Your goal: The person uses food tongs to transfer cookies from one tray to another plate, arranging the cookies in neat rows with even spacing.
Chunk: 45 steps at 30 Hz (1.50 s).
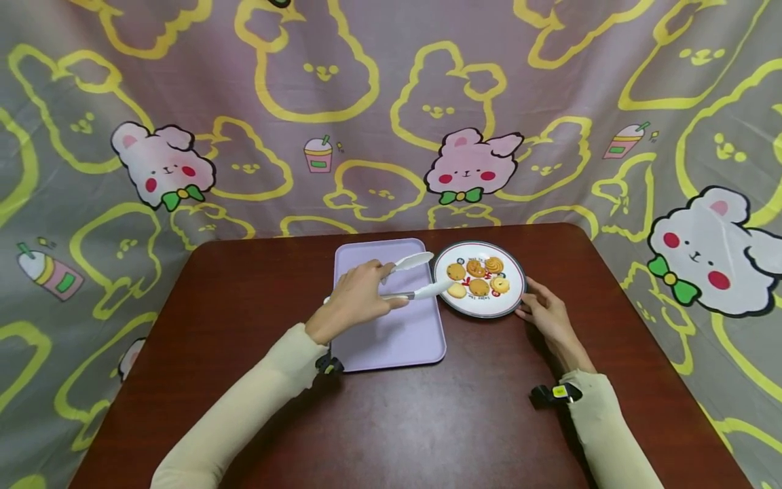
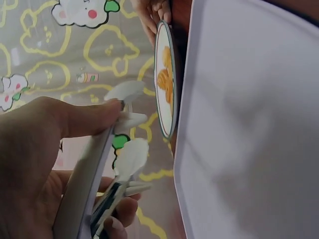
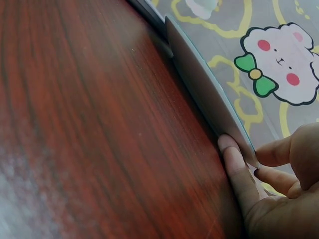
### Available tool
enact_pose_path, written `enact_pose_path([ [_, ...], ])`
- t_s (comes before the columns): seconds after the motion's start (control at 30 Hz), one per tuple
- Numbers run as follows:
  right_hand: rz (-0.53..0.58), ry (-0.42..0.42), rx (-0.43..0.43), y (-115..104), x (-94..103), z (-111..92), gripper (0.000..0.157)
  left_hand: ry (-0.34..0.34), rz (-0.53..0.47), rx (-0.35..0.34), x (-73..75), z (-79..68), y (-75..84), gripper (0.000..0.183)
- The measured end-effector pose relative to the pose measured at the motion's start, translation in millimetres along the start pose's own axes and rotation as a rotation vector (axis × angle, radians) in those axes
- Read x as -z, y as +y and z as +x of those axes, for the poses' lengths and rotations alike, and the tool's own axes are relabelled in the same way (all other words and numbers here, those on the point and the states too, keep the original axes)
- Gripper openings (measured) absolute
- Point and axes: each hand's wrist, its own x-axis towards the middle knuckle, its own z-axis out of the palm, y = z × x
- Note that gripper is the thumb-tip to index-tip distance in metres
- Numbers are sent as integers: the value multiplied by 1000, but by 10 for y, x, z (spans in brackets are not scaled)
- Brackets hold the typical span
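My left hand (image 1: 354, 297) holds a pair of tongs (image 1: 432, 290) above the lilac tray (image 1: 391, 343). The white tips are spread apart and point toward the plate (image 1: 482, 312); in the left wrist view, thumb and fingers lie on opposite arms of the tongs (image 2: 84, 174). On the round white plate with a dark rim lie several cookies (image 1: 479, 287), some plain, some dotted or swirled. The lower tip reaches over the plate's left edge, close to a pale cookie (image 1: 456, 291). With thumb and fingers, my right hand (image 1: 548, 314) grips the plate's right rim.
The dark red-brown wooden table (image 1: 391, 421) extends around the tray and plate. Tray and plate sit side by side toward the far edge. A curtain (image 1: 379, 102) with yellow outlines and cartoon bears hangs behind the table and along its sides.
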Motion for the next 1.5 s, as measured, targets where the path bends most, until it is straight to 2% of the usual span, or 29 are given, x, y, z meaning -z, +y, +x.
enact_pose_path([
  [0.2, -3, 4, 6, 27, 13, -3, 58, 80, -77, 49, 10, -164, -190, 89],
  [0.47, -34, 3, -12, 25, 29, -11, 58, 177, -160, 158, 39, -390, -568, 96],
  [0.73, -14, -3, -17, 69, 37, -33, 58, 264, -120, 266, 53, -692, -979, 99],
  [0.97, -16, -17, -13, 38, -11, -18, 58, 281, -78, 432, 99, -959, -1324, 103],
  [1.17, -26, -12, -15, 18, -23, -2, 58, 286, -26, 517, 116, -1145, -1561, 94],
  [1.33, -20, -11, -5, 16, -10, 2, 58, 267, -17, 588, 147, -1215, -1656, 96],
  [1.5, -30, -3, -10, 4, -12, 0, 58, 251, -9, 619, 169, -1218, -1680, 99],
])
